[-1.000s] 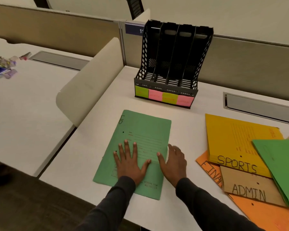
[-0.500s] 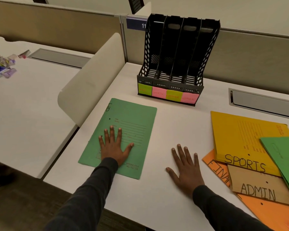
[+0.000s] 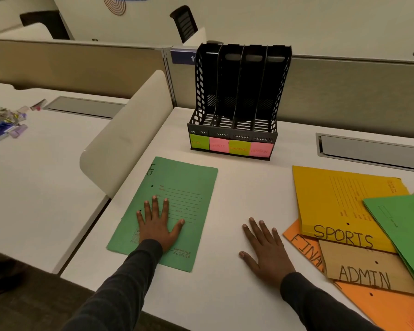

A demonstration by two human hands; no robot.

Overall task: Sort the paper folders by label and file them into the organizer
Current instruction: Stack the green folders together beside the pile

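Note:
A green folder [image 3: 177, 187] marked HR lies flat on the white desk [image 3: 237, 192]. My left hand [image 3: 158, 225] rests flat on its near half, fingers spread. Flat on the bare desk to the right lies my right hand [image 3: 265, 249], holding nothing. At the back stands a black four-slot organizer [image 3: 237, 96], its slots empty, with green and pink sticky labels [image 3: 231, 146] along its base. At the right is a loose pile: a yellow SPORTS folder [image 3: 339, 201], a brown ADMIN folder [image 3: 363, 266], an orange FINANCE folder [image 3: 304, 244] and another green folder [image 3: 402, 223].
A curved cream divider [image 3: 127, 137] borders the desk's left edge, with a neighbouring desk beyond it carrying small clutter [image 3: 7, 123]. A grey cable tray lid [image 3: 371, 149] sits at the back right. A partition wall runs behind the organizer.
My left hand slid the green folder to the left. My right hand came off the folder and moved right onto the bare desk. My head tilted up a little.

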